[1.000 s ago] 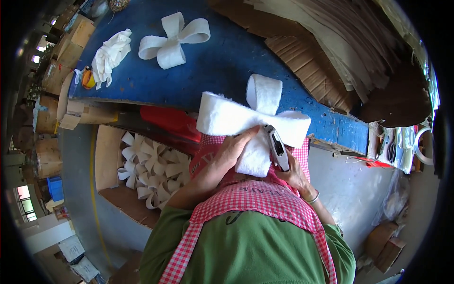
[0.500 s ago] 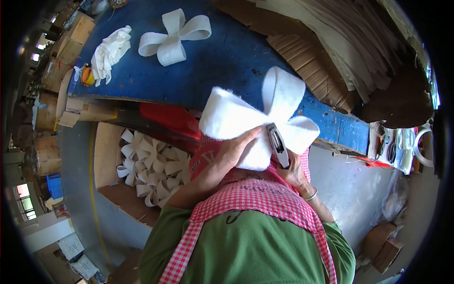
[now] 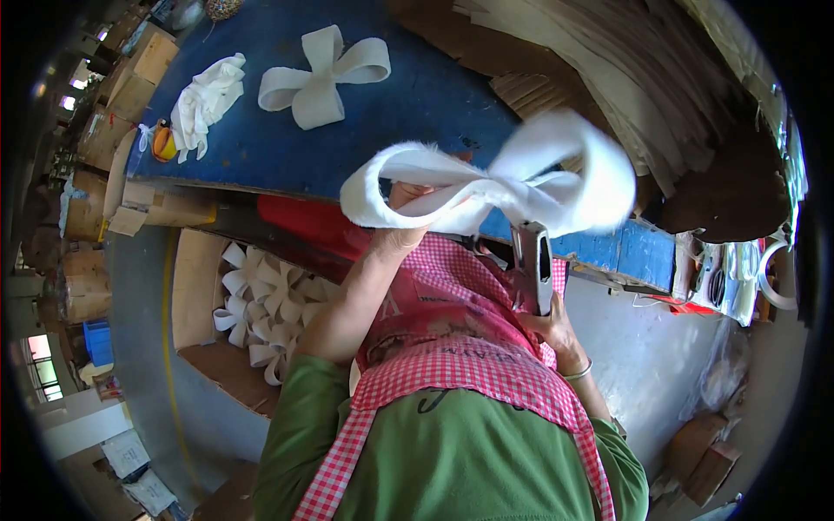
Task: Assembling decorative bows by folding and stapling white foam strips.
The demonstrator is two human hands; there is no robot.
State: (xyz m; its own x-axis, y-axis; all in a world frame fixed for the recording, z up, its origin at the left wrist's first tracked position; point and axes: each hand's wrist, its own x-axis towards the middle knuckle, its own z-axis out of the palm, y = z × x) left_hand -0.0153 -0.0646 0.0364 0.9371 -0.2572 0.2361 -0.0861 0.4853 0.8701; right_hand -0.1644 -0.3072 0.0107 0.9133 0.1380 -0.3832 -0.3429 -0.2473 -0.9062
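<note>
My left hand is closed on one loop of a large white felt bow, its fingers partly inside the loop. The bow is held tilted above the near edge of the table, and its right loops are smeared by motion. My right hand grips a silver plier-type stapler, which stands upright just under the middle of the bow. Whether the stapler's head touches the felt, I cannot tell. Another white felt bow with several loops lies on the blue table.
A cardboard box full of white bows stands at lower left. On the table lie a crumpled white cloth and a yellow tape roll. White felt sheets and cardboard are heaped at far right.
The bow has been lifted and tipped away from my body, with my left hand moving up along with it. My right hand's stapler has come off the bow's middle and swung more upright.
</note>
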